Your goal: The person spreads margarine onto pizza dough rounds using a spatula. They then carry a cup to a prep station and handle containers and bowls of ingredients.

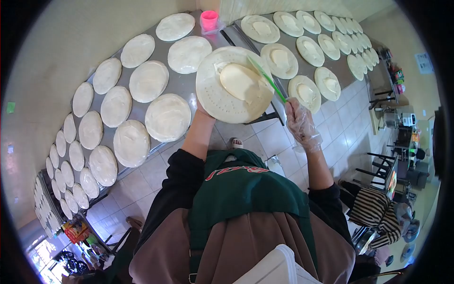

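Observation:
A round, pale pizza base (pixel 212 92) pricked with small holes is held up in front of me, tilted toward the camera. My left hand (pixel 204 112) supports it from below at its near left edge, with the fingers hidden beneath. A thick cream-coloured spread (pixel 239 81) lies in a smooth patch over the middle of the base. My right hand (pixel 301 124), in a clear plastic glove, is closed around the handle of a long, thin green spatula (pixel 270 81). The spatula's blade reaches over the base's right side, by the edge of the spread.
On the left metal table (pixel 158 49) stand rows of bases coated in white spread (pixel 168 117). The right table (pixel 286 40) carries bases with a central dollop (pixel 305 93). A pink cup (pixel 209 20) sits at the back. A person in stripes (pixel 373 208) is at right.

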{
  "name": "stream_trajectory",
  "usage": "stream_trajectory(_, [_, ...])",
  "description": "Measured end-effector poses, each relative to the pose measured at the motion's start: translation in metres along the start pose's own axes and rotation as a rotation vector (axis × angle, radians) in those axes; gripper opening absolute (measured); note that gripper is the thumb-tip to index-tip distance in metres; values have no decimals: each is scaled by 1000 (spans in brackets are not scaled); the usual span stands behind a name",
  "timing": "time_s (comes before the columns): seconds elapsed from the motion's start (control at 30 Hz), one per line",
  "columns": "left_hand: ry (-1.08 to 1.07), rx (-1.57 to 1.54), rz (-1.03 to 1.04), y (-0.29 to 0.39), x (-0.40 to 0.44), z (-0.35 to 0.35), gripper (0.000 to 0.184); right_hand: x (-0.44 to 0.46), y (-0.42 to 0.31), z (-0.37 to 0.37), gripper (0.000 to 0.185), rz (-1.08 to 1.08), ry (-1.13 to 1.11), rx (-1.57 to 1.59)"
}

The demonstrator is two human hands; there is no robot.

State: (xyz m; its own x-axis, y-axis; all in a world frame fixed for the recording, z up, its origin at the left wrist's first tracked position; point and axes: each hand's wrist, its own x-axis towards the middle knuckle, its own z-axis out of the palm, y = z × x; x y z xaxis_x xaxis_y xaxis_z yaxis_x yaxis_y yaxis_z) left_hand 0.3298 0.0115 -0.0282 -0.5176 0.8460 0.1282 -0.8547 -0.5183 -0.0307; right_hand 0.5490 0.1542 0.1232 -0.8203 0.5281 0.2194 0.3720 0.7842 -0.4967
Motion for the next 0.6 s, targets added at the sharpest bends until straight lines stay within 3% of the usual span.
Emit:
stream_trajectory(0.07, [-18,-53,-35,-10,-2,20,53,7,16,-7,6,-37,-35,-52])
stream_trajectory(0.13, [-118,-124,-119,-19,-2,35,54,11,36,-8,8,-224,-58,-107])
stream_trajectory(0.23, [-150,-206,-177,-31,6,37,57,9,50,-8,8,-263,-163,-124])
stream_trajectory(0.33, [-111,-180,-96,-42,15,39,56,1,63,-2,8,-396,-123,-124])
stream_trajectory(0.43, [-90,-134,-10,-42,29,42,56,-9,66,-2,8,-394,-245,-80])
stream_trajectory(0.5, [-56,-92,15,-41,34,40,56,-12,64,-4,10,-446,-200,-82])
stream_trajectory(0.6, [-16,-40,42,-38,38,44,57,-3,53,-21,4,-391,-315,165])
